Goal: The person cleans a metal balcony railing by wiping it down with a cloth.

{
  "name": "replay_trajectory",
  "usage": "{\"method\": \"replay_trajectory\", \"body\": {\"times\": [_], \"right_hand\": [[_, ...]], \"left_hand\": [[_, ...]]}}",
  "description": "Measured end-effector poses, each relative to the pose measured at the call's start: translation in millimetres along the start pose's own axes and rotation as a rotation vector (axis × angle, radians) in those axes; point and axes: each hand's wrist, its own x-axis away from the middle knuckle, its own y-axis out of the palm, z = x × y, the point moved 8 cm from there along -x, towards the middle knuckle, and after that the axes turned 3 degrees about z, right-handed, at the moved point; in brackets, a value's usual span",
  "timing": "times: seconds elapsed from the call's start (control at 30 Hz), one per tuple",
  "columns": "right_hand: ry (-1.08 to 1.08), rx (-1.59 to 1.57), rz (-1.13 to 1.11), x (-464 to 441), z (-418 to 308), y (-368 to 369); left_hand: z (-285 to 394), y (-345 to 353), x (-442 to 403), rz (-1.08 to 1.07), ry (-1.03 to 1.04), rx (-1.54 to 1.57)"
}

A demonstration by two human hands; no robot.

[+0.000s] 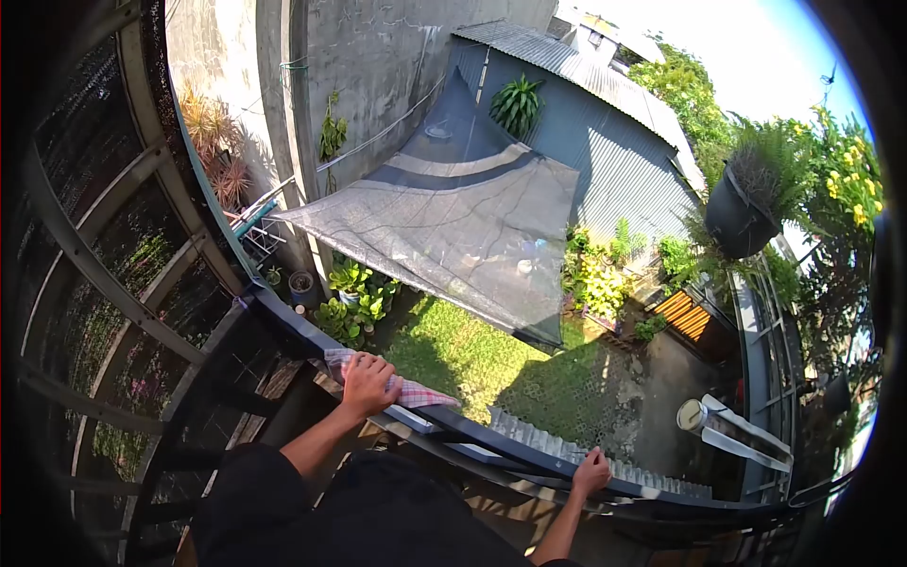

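We have our left hand [368,383] closed over the cloth [425,395], fingers curled and holding it against the rail [520,452], with cloth showing on both sides of the grip. Its long axis follows the rail, and its pointed end lies toward our right hand [592,472], well short of it. The left is thus the nearer hand, while the right rests at the rail, fingers bent; we cannot tell whether it grasps anything
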Motion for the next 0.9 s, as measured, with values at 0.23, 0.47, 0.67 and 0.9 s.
{"method": "replay_trajectory", "body": {"times": [0.23, 0.47, 0.67, 0.9], "right_hand": [[-0.040, -0.026, -0.035, 1.4, 1.9, 0.9], [-0.080, 0.041, -0.052, -4.2, 13.7, 2.1], [-0.108, 0.105, -0.035, -1.2, 13.1, 0.5], [-0.055, 0.161, -0.159, -7.9, 19.5, 8.8]], "left_hand": [[128.7, 52.1, 19.3, -0.136, 0.148, 0.126], [70.0, 31.0, 19.1, -0.112, 0.211, 0.125], [-64.7, -17.6, 9.2, -0.059, 0.120, 0.071], [-196.5, -68.0, -2.8, 0.158, -0.027, -0.001]]}}
